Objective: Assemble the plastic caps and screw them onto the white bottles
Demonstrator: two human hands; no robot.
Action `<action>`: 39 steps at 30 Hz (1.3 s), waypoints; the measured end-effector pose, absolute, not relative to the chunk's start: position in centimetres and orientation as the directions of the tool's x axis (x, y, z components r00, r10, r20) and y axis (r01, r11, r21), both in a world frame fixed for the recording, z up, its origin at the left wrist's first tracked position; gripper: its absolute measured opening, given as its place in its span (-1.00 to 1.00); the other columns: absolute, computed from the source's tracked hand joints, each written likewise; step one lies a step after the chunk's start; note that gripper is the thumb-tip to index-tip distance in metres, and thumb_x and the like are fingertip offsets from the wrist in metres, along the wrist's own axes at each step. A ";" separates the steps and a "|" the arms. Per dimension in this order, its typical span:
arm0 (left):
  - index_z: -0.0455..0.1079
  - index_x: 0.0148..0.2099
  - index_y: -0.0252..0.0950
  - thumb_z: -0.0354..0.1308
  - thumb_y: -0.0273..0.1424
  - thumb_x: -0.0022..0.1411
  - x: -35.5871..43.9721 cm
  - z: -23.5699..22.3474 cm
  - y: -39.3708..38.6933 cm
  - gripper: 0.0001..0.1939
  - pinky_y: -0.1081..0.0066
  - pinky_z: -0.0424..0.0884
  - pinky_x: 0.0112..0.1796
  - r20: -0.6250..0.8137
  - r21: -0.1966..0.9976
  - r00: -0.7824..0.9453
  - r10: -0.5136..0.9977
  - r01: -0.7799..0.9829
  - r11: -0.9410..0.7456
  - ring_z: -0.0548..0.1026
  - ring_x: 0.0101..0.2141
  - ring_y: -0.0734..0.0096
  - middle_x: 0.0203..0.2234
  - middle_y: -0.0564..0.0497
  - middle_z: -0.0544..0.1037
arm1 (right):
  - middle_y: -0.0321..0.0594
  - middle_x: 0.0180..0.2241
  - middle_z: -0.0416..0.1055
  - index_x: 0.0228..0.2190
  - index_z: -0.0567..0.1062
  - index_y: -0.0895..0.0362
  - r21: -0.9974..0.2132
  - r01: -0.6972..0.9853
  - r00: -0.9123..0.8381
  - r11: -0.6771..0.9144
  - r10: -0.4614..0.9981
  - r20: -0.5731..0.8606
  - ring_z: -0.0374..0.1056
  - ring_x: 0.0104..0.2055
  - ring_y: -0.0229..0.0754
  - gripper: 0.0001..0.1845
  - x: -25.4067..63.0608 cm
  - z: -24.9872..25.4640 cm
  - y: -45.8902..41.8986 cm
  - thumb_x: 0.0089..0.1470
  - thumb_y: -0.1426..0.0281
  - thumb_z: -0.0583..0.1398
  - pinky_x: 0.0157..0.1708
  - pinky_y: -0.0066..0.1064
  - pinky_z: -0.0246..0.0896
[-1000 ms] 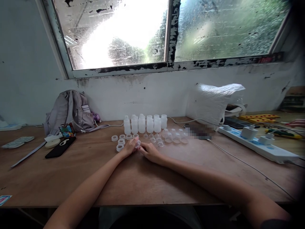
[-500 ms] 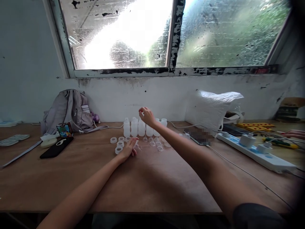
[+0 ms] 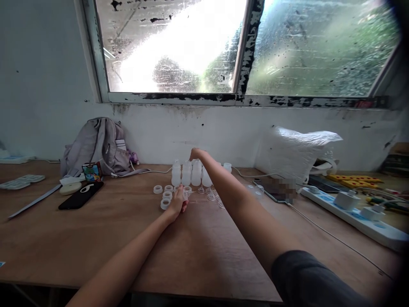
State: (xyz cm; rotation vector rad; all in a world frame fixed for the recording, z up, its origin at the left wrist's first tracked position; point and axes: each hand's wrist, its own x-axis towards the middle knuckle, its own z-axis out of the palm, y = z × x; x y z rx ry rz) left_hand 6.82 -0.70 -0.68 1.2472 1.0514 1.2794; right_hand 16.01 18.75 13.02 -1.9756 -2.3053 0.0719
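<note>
Translucent white bottles (image 3: 196, 175) stand upright in a row near the wall, some with tops on. My right hand (image 3: 197, 153) reaches over the row, fingers bent down at the top of one bottle; what the fingertips pinch, if anything, is hidden. My left hand (image 3: 175, 204) rests low in front of the bottles, fingers curled round a small clear piece (image 3: 185, 195) too small to name. Beside it on the left lie several white rings (image 3: 157, 189). To its right are several clear, round-rimmed pieces (image 3: 211, 196), partly behind my right forearm.
A grey backpack (image 3: 102, 145), a black phone (image 3: 79, 196) and a small colourful box (image 3: 92, 172) sit on the left of the wooden table (image 3: 198, 264). On the right are a charging phone (image 3: 271, 192), a silvery bag (image 3: 287, 153) and a white power strip (image 3: 354, 215) with cables.
The whole view has shifted slightly. My right hand has lowered onto a bottle's top from above the row. My left hand's fingers have closed more, around the small clear piece.
</note>
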 end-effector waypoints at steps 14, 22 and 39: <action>0.06 -0.37 -0.27 -0.21 -0.05 0.11 6.5 -0.7 -0.5 -0.64 0.60 -0.02 -0.80 0.168 0.980 0.035 0.985 -0.110 -0.163 0.14 -0.83 0.67 -0.69 0.17 0.27 | -0.01 -0.15 0.25 -0.17 0.32 0.16 -0.032 0.987 -0.156 0.156 0.988 0.021 0.16 -0.09 0.01 -0.56 15.4 11.7 20.0 -0.14 0.30 0.19 -0.16 -0.03 -0.04; 0.04 -0.30 -0.26 -0.08 -0.09 0.05 6.0 -0.1 -0.1 -0.67 0.63 -0.04 -0.81 0.137 0.982 0.074 0.988 -0.137 -0.126 0.17 -0.82 0.69 -0.62 0.16 0.32 | -0.07 -0.41 0.40 -0.42 0.45 0.23 -0.068 0.987 -0.152 0.145 0.982 -0.114 0.28 -0.24 -0.01 -0.74 15.7 12.6 22.3 -0.28 0.41 0.26 -0.25 -0.11 0.07; 0.24 -0.25 -0.38 0.02 -0.10 0.03 6.8 1.2 3.2 -0.58 0.65 0.07 -0.78 0.005 1.000 0.302 0.953 -0.025 0.002 0.23 -0.75 0.68 -0.60 0.08 0.32 | -0.08 -0.53 0.44 -0.54 0.49 0.28 -0.120 0.893 -0.448 0.433 0.877 -0.172 0.35 -0.44 -0.11 -0.84 17.1 15.2 24.4 -0.34 0.58 0.20 -0.47 -0.40 0.18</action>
